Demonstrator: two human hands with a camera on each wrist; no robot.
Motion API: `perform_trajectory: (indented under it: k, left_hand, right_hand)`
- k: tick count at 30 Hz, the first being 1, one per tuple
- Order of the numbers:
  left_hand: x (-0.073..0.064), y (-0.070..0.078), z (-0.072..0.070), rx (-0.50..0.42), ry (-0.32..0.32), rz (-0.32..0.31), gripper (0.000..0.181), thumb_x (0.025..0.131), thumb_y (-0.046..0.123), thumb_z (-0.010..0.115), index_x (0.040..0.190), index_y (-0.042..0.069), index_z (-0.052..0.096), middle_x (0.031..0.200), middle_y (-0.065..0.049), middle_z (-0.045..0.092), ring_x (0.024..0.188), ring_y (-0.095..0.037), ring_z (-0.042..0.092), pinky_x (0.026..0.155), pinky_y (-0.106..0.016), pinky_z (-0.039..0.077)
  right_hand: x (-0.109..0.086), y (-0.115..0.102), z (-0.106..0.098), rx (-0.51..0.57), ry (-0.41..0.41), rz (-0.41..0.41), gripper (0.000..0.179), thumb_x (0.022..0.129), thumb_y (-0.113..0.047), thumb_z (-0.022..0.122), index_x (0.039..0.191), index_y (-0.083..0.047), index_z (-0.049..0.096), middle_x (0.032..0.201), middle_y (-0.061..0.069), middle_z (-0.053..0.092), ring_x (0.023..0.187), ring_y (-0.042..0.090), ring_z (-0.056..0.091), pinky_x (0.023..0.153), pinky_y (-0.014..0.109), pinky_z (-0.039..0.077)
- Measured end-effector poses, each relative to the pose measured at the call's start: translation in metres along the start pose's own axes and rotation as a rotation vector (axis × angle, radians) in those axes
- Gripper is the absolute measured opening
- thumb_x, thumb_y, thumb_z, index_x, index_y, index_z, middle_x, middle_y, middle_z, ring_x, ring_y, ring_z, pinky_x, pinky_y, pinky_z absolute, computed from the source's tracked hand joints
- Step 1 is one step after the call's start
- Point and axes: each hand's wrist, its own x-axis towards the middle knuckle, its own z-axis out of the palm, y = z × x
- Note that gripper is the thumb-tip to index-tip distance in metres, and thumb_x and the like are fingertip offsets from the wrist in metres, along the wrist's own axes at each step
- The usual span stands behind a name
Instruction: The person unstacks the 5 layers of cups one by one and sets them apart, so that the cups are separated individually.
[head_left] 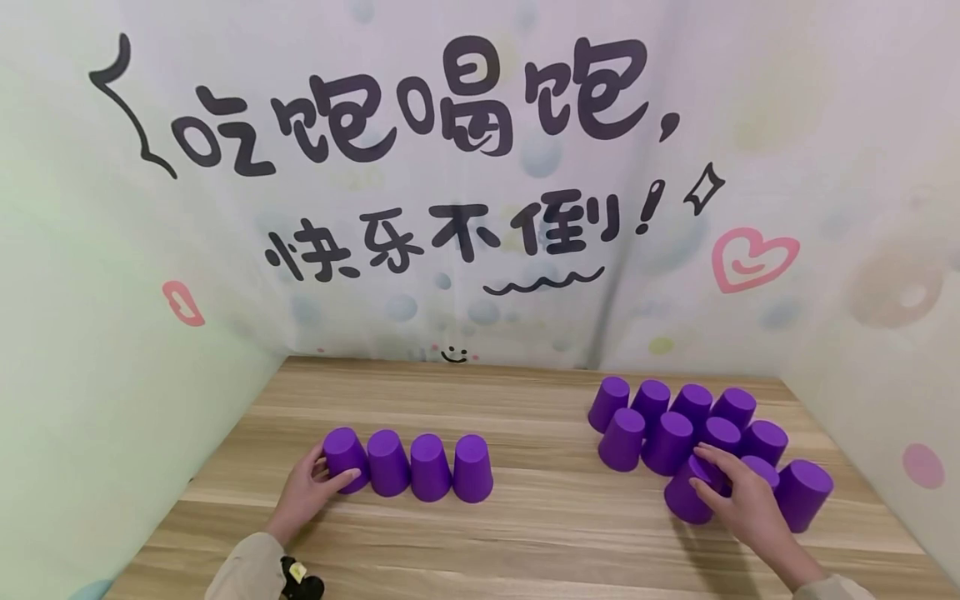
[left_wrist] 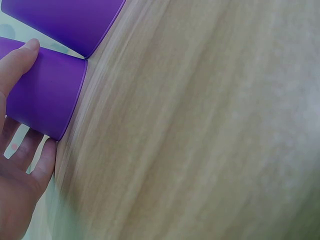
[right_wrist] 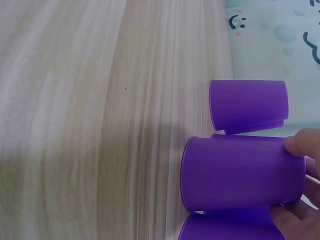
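At the left of the table, upside-down purple cups stand in a short row. My left hand holds the leftmost cup, thumb on the near side and fingers round its outer side. In the left wrist view the thumb lies across that cup, its rim down at the wood. On the right, my right hand grips a purple cup at the front left of a larger group, near its narrow top end. The right wrist view shows this cup between thumb and fingers, with other cups close behind and beside it.
Several more upside-down purple cups stand in close rows at the right. Three others continue the left row. A printed cloth hangs behind the wooden table. A small black object lies by the left sleeve.
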Motion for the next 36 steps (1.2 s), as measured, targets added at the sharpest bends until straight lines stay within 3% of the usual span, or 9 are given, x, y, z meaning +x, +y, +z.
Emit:
perform_trajectory:
  k: [2,4,21,23,25,26,29,31,36]
  left_hand:
    - [0.0,0.0,0.0,-0.001,-0.001,0.0,0.065,0.078,0.014,0.069,0.13,-0.005,0.035,0.116,-0.028,0.047,0.107,-0.042,0.047,0.091,-0.045,0.042]
    - [0.0,-0.001,0.0,-0.002,-0.003,-0.002,0.065,0.078,0.014,0.069,0.13,-0.005,0.035,0.116,-0.028,0.047,0.107,-0.041,0.047,0.091,-0.045,0.042]
    - [0.0,0.0,-0.001,0.003,-0.015,-0.012,0.067,0.078,0.015,0.068,0.131,-0.006,0.033,0.118,-0.028,0.046,0.108,-0.041,0.046,0.092,-0.045,0.041]
    - [0.0,-0.001,-0.001,0.003,-0.015,-0.012,0.066,0.078,0.015,0.068,0.131,-0.006,0.033,0.117,-0.028,0.046,0.108,-0.041,0.046,0.092,-0.045,0.041]
    - [0.0,-0.001,0.0,0.002,-0.015,-0.012,0.066,0.078,0.015,0.068,0.131,-0.006,0.033,0.117,-0.029,0.046,0.108,-0.041,0.047,0.092,-0.045,0.041]
    - [0.0,-0.001,0.0,0.002,-0.015,-0.012,0.066,0.078,0.014,0.068,0.131,-0.006,0.033,0.117,-0.029,0.046,0.108,-0.041,0.047,0.092,-0.045,0.041]
    - [0.0,-0.001,0.0,-0.001,-0.011,-0.007,0.066,0.078,0.014,0.068,0.131,-0.006,0.033,0.117,-0.029,0.046,0.107,-0.041,0.047,0.091,-0.046,0.042]
    - [-0.001,0.001,0.0,-0.003,-0.011,-0.003,0.066,0.078,0.014,0.068,0.131,-0.006,0.033,0.117,-0.029,0.047,0.107,-0.041,0.047,0.091,-0.046,0.042]
    - [-0.001,0.003,-0.001,-0.001,-0.013,0.001,0.065,0.079,0.014,0.068,0.13,-0.006,0.033,0.117,-0.03,0.046,0.107,-0.042,0.046,0.091,-0.046,0.041]
  right_hand:
    - [0.0,0.0,0.0,-0.004,-0.003,0.0,0.044,0.062,0.003,0.074,0.104,0.003,0.06,0.105,0.022,0.058,0.091,0.041,0.052,0.076,0.043,0.041]
    - [0.0,0.0,-0.001,-0.006,-0.007,0.001,0.044,0.062,0.003,0.074,0.104,0.004,0.06,0.106,0.023,0.057,0.091,0.042,0.051,0.075,0.049,0.04]
    - [0.002,-0.001,-0.004,-0.011,-0.021,0.031,0.047,0.063,0.0,0.075,0.106,0.005,0.058,0.107,0.027,0.055,0.094,0.045,0.051,0.074,0.051,0.041]
    - [0.006,-0.004,-0.007,-0.01,-0.013,0.034,0.047,0.063,-0.001,0.075,0.106,0.005,0.057,0.107,0.026,0.055,0.094,0.043,0.051,0.074,0.047,0.044]
    - [0.011,-0.009,-0.012,-0.001,0.001,0.034,0.047,0.065,-0.002,0.075,0.107,0.004,0.057,0.108,0.025,0.055,0.095,0.041,0.052,0.073,0.032,0.049]
    - [0.013,-0.011,-0.013,0.004,0.007,0.03,0.047,0.066,-0.003,0.075,0.108,0.004,0.057,0.108,0.024,0.056,0.098,0.033,0.053,0.074,0.022,0.05]
    - [0.023,-0.022,-0.018,0.045,0.019,0.013,0.047,0.069,-0.004,0.074,0.112,0.003,0.055,0.111,0.02,0.055,0.101,0.02,0.052,0.077,0.0,0.039]
    - [0.031,-0.032,-0.018,0.081,0.013,0.003,0.047,0.071,-0.006,0.073,0.114,0.002,0.055,0.113,0.019,0.055,0.102,0.017,0.05,0.079,-0.001,0.037]
    - [0.05,-0.062,-0.006,0.207,-0.011,-0.022,0.045,0.074,-0.003,0.07,0.115,0.005,0.053,0.113,0.02,0.055,0.099,0.033,0.052,0.079,0.032,0.049]
